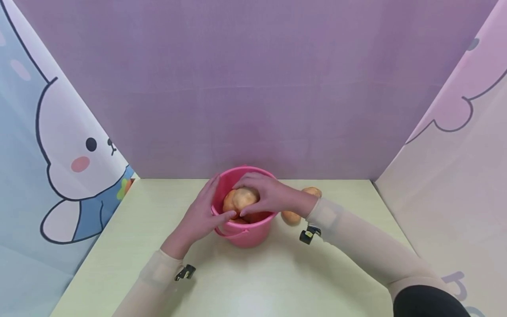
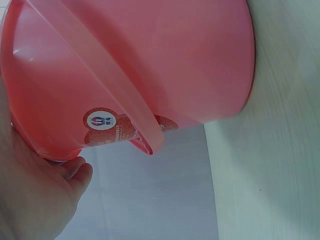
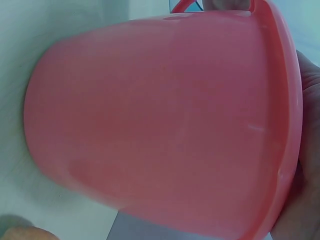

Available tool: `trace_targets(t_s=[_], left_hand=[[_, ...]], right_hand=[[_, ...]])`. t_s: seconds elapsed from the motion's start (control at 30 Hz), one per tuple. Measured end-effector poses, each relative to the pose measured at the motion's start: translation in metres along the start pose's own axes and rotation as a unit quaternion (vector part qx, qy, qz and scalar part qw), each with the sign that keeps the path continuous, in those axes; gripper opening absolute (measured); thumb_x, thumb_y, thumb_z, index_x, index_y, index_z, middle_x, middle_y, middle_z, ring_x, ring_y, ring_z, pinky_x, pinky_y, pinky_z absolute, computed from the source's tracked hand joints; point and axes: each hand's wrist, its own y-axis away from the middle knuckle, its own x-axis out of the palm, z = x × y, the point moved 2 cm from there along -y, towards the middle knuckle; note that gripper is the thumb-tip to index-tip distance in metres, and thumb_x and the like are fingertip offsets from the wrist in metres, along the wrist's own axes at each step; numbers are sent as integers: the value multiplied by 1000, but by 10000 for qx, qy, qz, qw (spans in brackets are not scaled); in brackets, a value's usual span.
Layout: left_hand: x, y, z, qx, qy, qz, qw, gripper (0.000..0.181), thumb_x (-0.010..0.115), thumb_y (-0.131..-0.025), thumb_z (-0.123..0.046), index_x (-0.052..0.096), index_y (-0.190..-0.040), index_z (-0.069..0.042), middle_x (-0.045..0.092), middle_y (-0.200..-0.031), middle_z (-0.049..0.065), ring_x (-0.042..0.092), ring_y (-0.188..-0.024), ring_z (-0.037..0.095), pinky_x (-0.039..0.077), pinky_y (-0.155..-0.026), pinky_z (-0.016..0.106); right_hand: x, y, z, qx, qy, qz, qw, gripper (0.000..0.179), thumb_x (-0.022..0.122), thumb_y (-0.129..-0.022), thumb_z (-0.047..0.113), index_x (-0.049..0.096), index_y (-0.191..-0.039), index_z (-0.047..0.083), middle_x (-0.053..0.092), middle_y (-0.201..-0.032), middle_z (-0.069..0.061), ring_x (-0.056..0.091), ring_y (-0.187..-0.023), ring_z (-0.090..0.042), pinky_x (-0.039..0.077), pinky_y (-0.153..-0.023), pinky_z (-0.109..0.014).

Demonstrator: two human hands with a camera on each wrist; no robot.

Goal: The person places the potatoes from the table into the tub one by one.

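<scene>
A pink bucket stands upright on the table, with several potatoes inside. My right hand reaches over its right rim and holds a pale potato between thumb and fingers, inside the opening. Next to it lies a browner potato. At the left rim, my left hand grips the bucket, its thumb over the opening and the fingers along the outside. The left wrist view shows the bucket's handle hanging down across its wall. Most of my right hand is hidden behind the rim in the right wrist view.
Right of the bucket, partly under my right wrist, lie a potato and another potato farther back. A purple wall rises behind the pale table. Printed cloth panels stand on both sides.
</scene>
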Motion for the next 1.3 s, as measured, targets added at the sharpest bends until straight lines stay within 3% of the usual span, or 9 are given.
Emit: trace_targets(t_s=[0.17,0.37,0.9,1.13,1.3], left_hand=[[-1,0,-1,-15,5,-6,10000,115,89,-89,-57,23,-178,-27,28,-180,-2,39,-159,31,55,-110,63],[0,0,0,-32,22,-11,10000,114,90,-89,-56,24,-178,-29,28,-179,-3,41,-158,31,56,-110,64],[4,4,3,55,-58,23,10000,114,89,-90,-59,24,-178,-27,26,-180,-2,39,-159,32,55,-110,64],[3,4,2,55,-73,32,10000,115,89,-89,-59,24,-178,-26,26,-180,-1,40,-158,32,57,-108,63],[2,5,1,80,-108,26,9999,115,89,-90,-59,24,-178,-25,26,-181,0,39,-159,33,56,-110,63]], right_hand=[[2,-2,3,-137,88,98,9998,60,94,-90,44,70,-139,19,67,-137,5,58,-126,-10,57,-104,-33],[5,-4,3,-46,96,252,9996,63,92,-91,48,70,-141,17,65,-137,11,57,-126,-8,58,-101,-30],[16,-2,4,-155,107,234,9995,60,97,-88,35,71,-139,19,65,-134,15,56,-126,-7,57,-102,-30],[18,-4,4,-259,266,237,9990,59,95,-89,44,70,-138,24,65,-134,15,56,-126,-5,57,-103,-28],[18,-5,4,-253,241,256,9991,59,96,-89,43,69,-138,24,65,-134,15,56,-127,-4,56,-103,-26]])
